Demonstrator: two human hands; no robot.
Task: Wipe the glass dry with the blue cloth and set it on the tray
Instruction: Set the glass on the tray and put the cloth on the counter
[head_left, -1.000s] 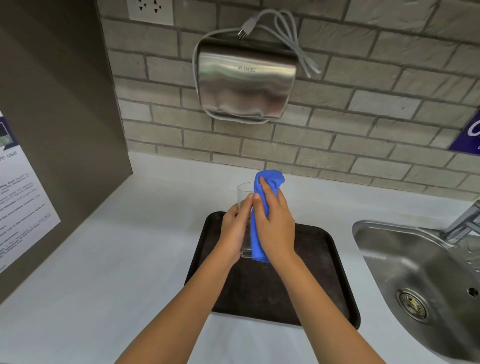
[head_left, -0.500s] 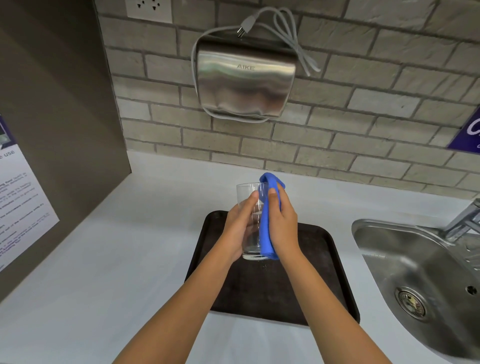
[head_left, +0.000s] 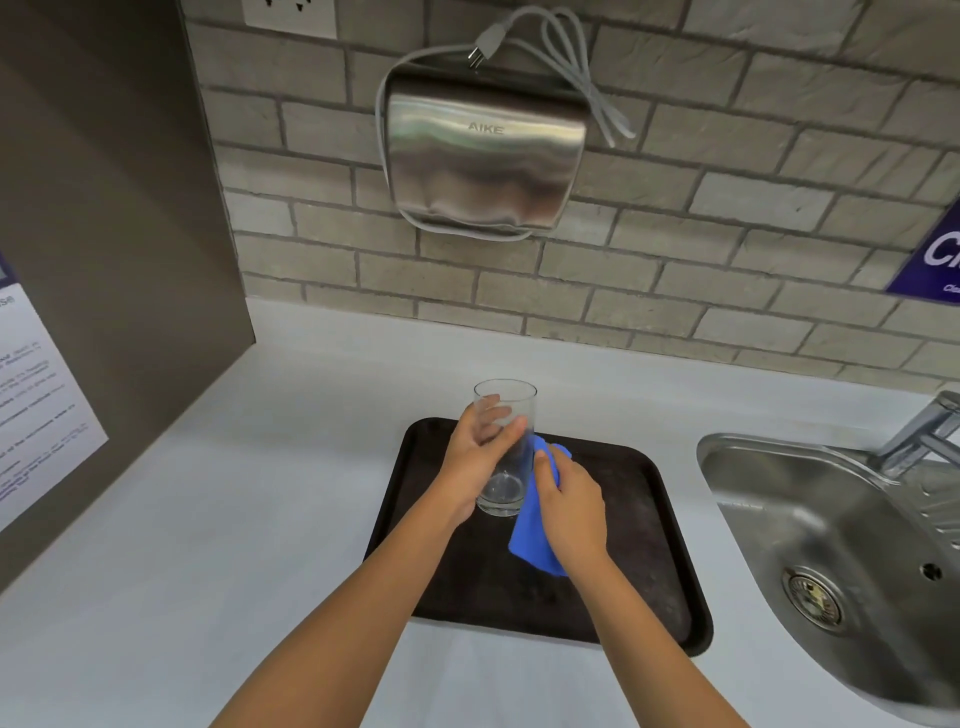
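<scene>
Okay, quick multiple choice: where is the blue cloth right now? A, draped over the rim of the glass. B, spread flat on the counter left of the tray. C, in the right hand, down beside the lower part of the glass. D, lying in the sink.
C: the right hand grips the blue cloth low beside the glass, whose rim is bare, over the tray.

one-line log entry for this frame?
phase: wiping | left hand: holds glass upright | right hand: blue cloth at glass side | tray: below
</scene>
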